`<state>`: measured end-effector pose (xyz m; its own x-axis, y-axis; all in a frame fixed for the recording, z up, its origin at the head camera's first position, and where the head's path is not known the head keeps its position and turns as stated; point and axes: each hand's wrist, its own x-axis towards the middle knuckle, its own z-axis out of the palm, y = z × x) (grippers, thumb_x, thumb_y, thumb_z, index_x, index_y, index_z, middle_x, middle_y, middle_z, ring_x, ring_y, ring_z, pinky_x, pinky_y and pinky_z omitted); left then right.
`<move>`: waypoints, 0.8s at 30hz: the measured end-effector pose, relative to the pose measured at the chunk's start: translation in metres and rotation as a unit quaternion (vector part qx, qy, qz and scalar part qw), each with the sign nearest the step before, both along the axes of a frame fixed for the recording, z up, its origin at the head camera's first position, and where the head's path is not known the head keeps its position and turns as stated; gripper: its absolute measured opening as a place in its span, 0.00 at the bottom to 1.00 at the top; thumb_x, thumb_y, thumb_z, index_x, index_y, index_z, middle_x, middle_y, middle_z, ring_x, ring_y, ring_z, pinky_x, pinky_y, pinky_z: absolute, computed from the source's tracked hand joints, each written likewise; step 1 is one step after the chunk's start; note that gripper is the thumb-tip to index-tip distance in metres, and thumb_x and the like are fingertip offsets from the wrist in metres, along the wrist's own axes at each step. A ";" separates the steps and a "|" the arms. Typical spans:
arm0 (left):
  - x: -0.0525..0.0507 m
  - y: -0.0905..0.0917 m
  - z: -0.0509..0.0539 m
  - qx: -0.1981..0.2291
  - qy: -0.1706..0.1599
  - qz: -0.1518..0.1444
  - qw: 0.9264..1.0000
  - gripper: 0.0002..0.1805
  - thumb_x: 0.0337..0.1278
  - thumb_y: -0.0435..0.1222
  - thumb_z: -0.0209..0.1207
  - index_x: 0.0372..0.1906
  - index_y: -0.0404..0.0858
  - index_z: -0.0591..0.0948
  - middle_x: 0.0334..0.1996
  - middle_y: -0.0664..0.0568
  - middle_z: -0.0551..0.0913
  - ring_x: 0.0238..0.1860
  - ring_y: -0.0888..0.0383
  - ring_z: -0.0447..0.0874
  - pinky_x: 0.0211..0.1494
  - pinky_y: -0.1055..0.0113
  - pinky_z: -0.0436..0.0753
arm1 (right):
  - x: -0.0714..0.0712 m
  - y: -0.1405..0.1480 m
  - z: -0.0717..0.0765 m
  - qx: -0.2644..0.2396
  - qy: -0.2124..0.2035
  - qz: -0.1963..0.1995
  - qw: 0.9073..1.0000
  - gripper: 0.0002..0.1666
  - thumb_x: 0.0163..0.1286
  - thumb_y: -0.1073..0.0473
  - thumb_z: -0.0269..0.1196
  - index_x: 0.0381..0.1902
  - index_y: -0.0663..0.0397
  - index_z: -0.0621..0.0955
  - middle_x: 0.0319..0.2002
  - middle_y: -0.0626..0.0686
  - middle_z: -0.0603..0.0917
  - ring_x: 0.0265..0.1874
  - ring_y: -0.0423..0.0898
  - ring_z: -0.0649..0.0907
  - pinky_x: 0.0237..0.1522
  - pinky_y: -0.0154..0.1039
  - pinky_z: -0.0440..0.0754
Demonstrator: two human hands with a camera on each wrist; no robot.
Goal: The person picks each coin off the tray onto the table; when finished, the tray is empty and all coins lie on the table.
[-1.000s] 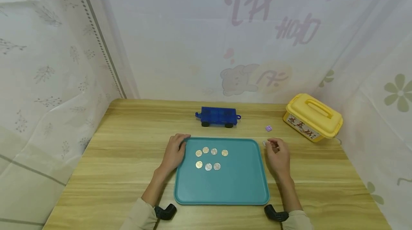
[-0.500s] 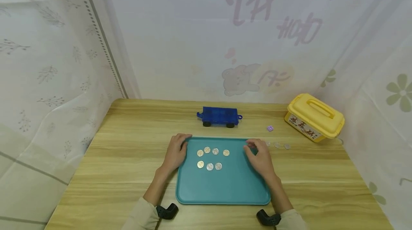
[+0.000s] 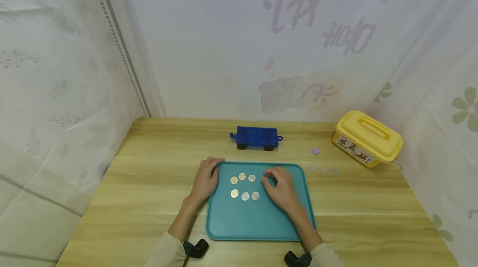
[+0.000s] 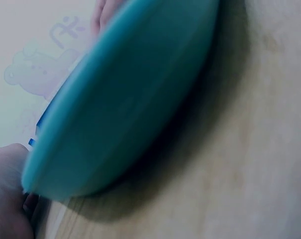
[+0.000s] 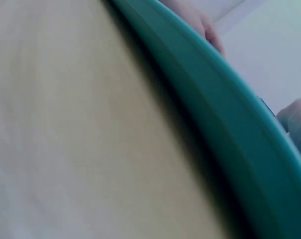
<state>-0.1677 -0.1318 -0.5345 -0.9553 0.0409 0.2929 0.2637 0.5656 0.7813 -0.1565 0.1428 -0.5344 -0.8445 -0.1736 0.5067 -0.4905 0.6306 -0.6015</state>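
A teal tray [image 3: 257, 221] lies on the wooden table, with gold and silver coins [image 3: 245, 196] in two rows on its left half. My left hand [image 3: 205, 177] holds the tray's back left corner, fingers at the back rim and thumb along the left side. Over the tray's right half is my right hand [image 3: 281, 188], thumb and forefinger bent close together just right of the back row. Those fingertips hide the spot there, so a coin between them cannot be seen. Both wrist views mostly show the tray's outer wall [image 4: 125, 99].
Three silver coins [image 3: 323, 170] lie on the table [image 3: 358, 200] right of the tray. Behind them sit a small purple piece [image 3: 315, 151] and a yellow lidded box [image 3: 367, 136]. A blue toy wagon [image 3: 257, 137] stands behind the tray. Patterned cloth surrounds the table.
My right hand has come left from the silver coins beside the tray, over the right rim, to the back row's rightmost coin, which it now covers. My left hand stays at the corner.
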 end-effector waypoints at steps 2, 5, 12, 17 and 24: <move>0.002 0.000 -0.001 0.000 -0.004 0.000 1.000 0.17 0.66 0.24 0.54 0.56 0.37 0.83 0.52 0.45 0.83 0.52 0.48 0.75 0.55 0.52 0.78 | 0.003 -0.003 -0.002 0.004 -0.001 0.001 1.000 0.09 0.57 0.61 0.73 0.37 0.52 0.86 0.33 0.48 0.83 0.34 0.43 0.79 0.42 0.44 0.73; 0.003 -0.001 -0.001 0.003 0.000 0.005 1.000 0.18 0.66 0.24 0.54 0.56 0.37 0.83 0.52 0.45 0.83 0.52 0.48 0.75 0.55 0.51 0.78 | 0.004 -0.005 -0.003 0.009 -0.008 -0.002 1.000 0.08 0.59 0.61 0.72 0.37 0.51 0.86 0.34 0.48 0.83 0.35 0.44 0.78 0.43 0.46 0.73; 0.001 -0.001 0.000 0.008 -0.005 0.005 1.000 0.18 0.67 0.25 0.54 0.57 0.38 0.83 0.52 0.46 0.82 0.52 0.48 0.74 0.56 0.51 0.77 | 0.002 -0.005 -0.001 0.040 -0.027 -0.014 0.999 0.09 0.58 0.62 0.71 0.38 0.50 0.87 0.36 0.49 0.82 0.39 0.47 0.78 0.45 0.47 0.73; 0.000 -0.001 0.000 0.010 -0.004 0.002 1.000 0.18 0.68 0.24 0.53 0.57 0.38 0.83 0.52 0.46 0.82 0.52 0.47 0.74 0.56 0.52 0.77 | 0.002 -0.004 -0.001 0.059 -0.029 -0.018 0.998 0.08 0.58 0.62 0.70 0.37 0.49 0.87 0.36 0.48 0.82 0.38 0.49 0.77 0.44 0.47 0.71; 0.000 0.001 -0.001 0.008 -0.004 0.001 1.000 0.17 0.67 0.24 0.54 0.56 0.38 0.83 0.52 0.46 0.82 0.53 0.47 0.75 0.57 0.51 0.77 | 0.003 -0.002 -0.002 0.085 -0.038 -0.041 0.995 0.10 0.57 0.58 0.70 0.38 0.49 0.85 0.38 0.49 0.80 0.40 0.49 0.75 0.47 0.48 0.71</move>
